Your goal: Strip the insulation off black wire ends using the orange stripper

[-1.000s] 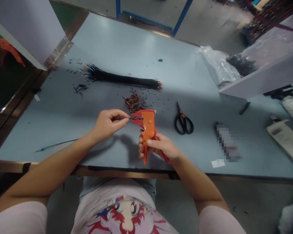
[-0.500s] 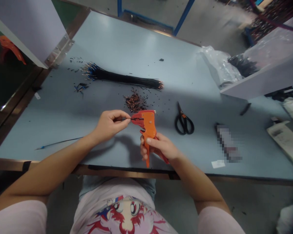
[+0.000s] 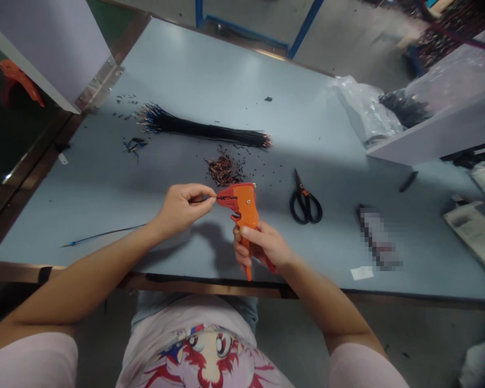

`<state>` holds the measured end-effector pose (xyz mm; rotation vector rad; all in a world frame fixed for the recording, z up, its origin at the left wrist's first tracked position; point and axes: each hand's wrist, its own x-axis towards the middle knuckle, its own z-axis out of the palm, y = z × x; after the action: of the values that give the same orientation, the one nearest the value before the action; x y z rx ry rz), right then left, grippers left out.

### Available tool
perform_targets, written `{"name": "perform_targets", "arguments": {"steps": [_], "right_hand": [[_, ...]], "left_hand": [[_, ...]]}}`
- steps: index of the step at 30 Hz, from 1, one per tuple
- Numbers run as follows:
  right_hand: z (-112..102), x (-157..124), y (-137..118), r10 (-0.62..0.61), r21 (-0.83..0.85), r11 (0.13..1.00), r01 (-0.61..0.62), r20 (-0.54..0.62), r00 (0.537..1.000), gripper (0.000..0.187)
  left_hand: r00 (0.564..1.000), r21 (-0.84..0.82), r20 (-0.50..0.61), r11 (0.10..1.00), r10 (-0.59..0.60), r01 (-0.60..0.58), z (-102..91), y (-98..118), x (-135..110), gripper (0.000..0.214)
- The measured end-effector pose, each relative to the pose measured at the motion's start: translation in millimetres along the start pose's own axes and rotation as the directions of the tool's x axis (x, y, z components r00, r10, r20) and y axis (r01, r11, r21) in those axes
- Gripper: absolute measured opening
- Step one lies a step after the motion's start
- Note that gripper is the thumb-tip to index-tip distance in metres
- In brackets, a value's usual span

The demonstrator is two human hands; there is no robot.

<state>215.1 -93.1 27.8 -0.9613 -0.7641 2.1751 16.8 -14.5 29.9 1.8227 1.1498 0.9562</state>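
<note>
Between thumb and forefinger, my left hand (image 3: 186,205) pinches a thin black wire (image 3: 109,232). One end of it enters the red jaws of an orange wire stripper (image 3: 247,203); the other, with a blue tip, trails out left past my forearm. My right hand (image 3: 262,243) is wrapped round the stripper's handles, which stand upright near the table's front edge. Just behind the jaws lies a pile of short copper and black scraps (image 3: 225,169). Farther back a long bundle of black wires (image 3: 202,128) lies across the table, with blue ends left and bare copper ends right.
Black-handled scissors (image 3: 305,205) lie to the right of the stripper. Beyond them are a blurred-out object (image 3: 378,237) and a white paper slip (image 3: 362,273). Small blue-tipped pieces (image 3: 134,145) sit at the left. Plastic bags (image 3: 364,110) and a panel (image 3: 432,134) stand at the right.
My right hand's fingers have drawn the stripper's handles closer together, and its orange handle has swung slightly right. The left hand stays nearly in place with the wire.
</note>
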Motion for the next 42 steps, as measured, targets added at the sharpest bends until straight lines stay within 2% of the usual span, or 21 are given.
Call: {"name": "perform_targets", "arguments": {"steps": [5, 9, 11, 15, 18, 20, 22, 24, 26, 28, 30, 31, 33, 37, 42], "right_hand": [[-1, 5, 3, -0.038, 0.048, 0.998, 0.039, -0.017, 0.999, 0.039], [-2, 4, -1, -0.005, 0.061, 0.998, 0.007, -0.042, 0.999, 0.035], [-7, 2, -10, -0.021, 0.089, 0.996, 0.03, -0.1, 0.995, 0.033], [-23, -4, -32, -0.166, 0.139, 0.968, 0.211, -0.282, 0.945, 0.03], [-28, -6, -34, -0.143, 0.025, 0.988, 0.155, -0.257, 0.956, 0.03], [-24, -7, -30, -0.12, -0.151, 0.984, 0.09, -0.2, 0.973, 0.032], [-18, -9, -24, -0.136, -0.362, 0.929, 0.073, -0.153, 0.979, 0.031], [-12, -12, -21, -0.151, -0.463, 0.882, 0.084, -0.109, 0.983, 0.033], [-8, -13, -18, -0.097, -0.345, 0.936, 0.067, -0.07, 0.993, 0.039], [-7, -10, -16, 0.007, -0.085, 0.996, -0.01, -0.042, 0.999, 0.041], [-9, -4, -13, 0.081, 0.123, 0.989, -0.077, -0.027, 0.996, 0.038], [-10, -1, -12, 0.093, 0.174, 0.981, -0.087, -0.027, 0.995, 0.036], [-12, 4, -8, 0.065, 0.191, 0.98, -0.057, -0.035, 0.997, 0.035], [-13, 5, -3, -0.052, 0.062, 0.997, 0.056, -0.062, 0.997, 0.039], [-11, 4, 0, -0.09, 0.017, 0.996, 0.091, -0.056, 0.994, 0.039]], "left_hand": [[1.0, 0.018, -0.003, 1.0, 0.006, -0.006, 3.8, -3, 2, 0.016], [1.0, 0.042, 0.011, 0.999, 0.002, -0.003, 1.7, -2, 5, 0.016], [1.0, 0.069, -0.02, 0.998, -0.001, 0.002, -4.1, -4, 8, 0.016], [0.988, 0.075, -0.153, 0.996, -0.029, 0.04, -20.3, -13, 18, 0.016], [0.989, 0.046, -0.142, 0.998, -0.036, 0.043, -25.1, -18, 21, 0.017], [0.991, 0.031, -0.13, 0.999, -0.025, 0.03, -23.5, -17, 20, 0.018], [0.99, 0.027, -0.137, 0.999, -0.019, 0.023, -20.4, -15, 18, 0.017], [0.988, 0.028, -0.155, 0.999, -0.021, 0.026, -18.0, -13, 16, 0.015], [0.986, 0.025, -0.164, 0.999, -0.027, 0.032, -16.7, -11, 15, 0.015], [0.986, 0.019, -0.161, 0.999, -0.032, 0.036, -16.1, -11, 16, 0.015], [0.987, 0.011, -0.153, 0.999, -0.04, 0.042, -15.6, -13, 17, 0.015], [0.988, 0.007, -0.148, 0.999, -0.044, 0.045, -15.2, -14, 17, 0.015], [0.989, 0.001, -0.138, 0.999, -0.051, 0.052, -14.4, -15, 17, 0.015], [0.993, -0.013, -0.115, 0.999, -0.04, 0.038, -12.6, -13, 14, 0.015], [0.996, 0.0, -0.086, 1.0, -0.016, 0.016, -11.0, -8, 10, 0.013]]}}
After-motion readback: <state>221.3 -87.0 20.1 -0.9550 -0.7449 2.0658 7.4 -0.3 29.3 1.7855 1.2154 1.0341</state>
